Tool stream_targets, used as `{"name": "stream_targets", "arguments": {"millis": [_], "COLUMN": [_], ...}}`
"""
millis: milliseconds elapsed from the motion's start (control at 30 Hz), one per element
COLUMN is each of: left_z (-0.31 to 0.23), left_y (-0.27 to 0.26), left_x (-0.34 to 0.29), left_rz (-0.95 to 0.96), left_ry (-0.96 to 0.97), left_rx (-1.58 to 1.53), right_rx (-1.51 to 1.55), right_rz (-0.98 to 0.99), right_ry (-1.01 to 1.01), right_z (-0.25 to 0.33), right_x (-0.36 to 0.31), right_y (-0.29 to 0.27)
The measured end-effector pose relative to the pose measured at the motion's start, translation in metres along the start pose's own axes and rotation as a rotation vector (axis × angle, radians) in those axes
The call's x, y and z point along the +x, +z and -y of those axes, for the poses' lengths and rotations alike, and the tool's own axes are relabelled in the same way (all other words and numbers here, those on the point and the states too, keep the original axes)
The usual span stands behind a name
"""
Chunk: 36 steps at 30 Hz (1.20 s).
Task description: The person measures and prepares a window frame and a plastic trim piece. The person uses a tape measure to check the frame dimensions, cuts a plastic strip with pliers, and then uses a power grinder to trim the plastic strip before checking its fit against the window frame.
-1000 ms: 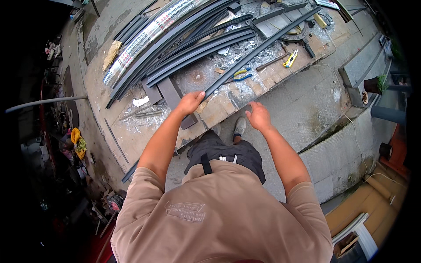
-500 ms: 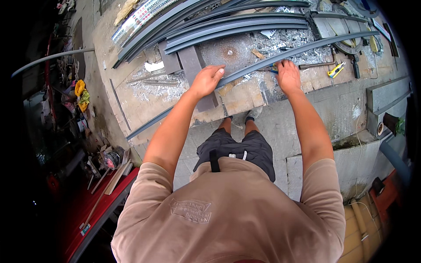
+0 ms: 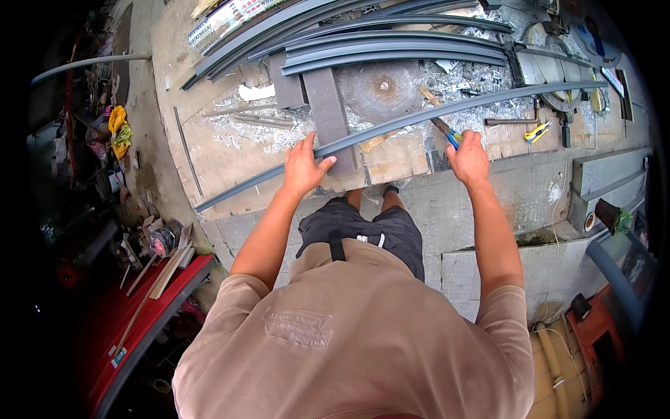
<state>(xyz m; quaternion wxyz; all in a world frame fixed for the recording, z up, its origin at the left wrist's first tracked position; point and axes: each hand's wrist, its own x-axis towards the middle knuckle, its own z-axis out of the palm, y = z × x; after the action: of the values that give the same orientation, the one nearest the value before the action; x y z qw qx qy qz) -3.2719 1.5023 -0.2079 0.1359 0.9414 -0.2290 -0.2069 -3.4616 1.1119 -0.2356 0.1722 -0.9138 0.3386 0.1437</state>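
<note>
Left hand [image 3: 304, 170] over grey strip [image 3: 391, 125], right hand [image 3: 470, 159] gripping pliers [image 3: 453, 137]

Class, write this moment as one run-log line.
left hand: on strip | right hand: holding pliers | knife: on bench, right of pliers

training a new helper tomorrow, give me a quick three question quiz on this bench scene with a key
1. Fill in: the yellow cutter lies to the ____ of the right hand in the picture.
2. True or false: the long grey strip crosses over the brown beam.
3. Which tool do the right hand's fingers touch?
A) cutter
B) pliers
C) L-shaped wrench

Key:
1. right
2. true
3. B
</note>
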Motion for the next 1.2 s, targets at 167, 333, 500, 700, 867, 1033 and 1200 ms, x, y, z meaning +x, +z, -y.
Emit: {"name": "stream_targets", "arguments": {"millis": [167,333,500,700,867,1033,1200], "left_z": [-0.003,-0.002,0.000,0.000,-0.002,0.002,0.006], "left_y": [0.005,-0.002,-0.004,0.000,-0.002,0.001,0.004], "left_x": [0.013,0.022,0.025,0.024,0.022,0.021,0.021], "left_rz": [0.120,0.209,0.278,0.269,0.235,0.208,0.189], "left_ry": [-0.032,-0.059,-0.063,-0.070,-0.053,-0.046,-0.038], "left_rx": [0.057,0.014,-0.014,-0.018,-0.033,-0.070,-0.101], "right_rx": [0.453,0.878,1.028,0.756,0.682,0.555,0.468], "right_rz": [0.046,0.386,0.391,0.468,0.481,0.403,0.372], "right_ry": [0.243,0.489,0.444,0.342,0.252,0.217,0.237], "right_z": [0.002,0.035,0.082,0.113,0.117,0.131,0.123], "right_x": [-0.077,-0.129,-0.153,-0.151,-0.141,-0.124,-0.112], "right_y": [0.021,0.040,0.046,0.037,0.050,0.045,0.067]}}
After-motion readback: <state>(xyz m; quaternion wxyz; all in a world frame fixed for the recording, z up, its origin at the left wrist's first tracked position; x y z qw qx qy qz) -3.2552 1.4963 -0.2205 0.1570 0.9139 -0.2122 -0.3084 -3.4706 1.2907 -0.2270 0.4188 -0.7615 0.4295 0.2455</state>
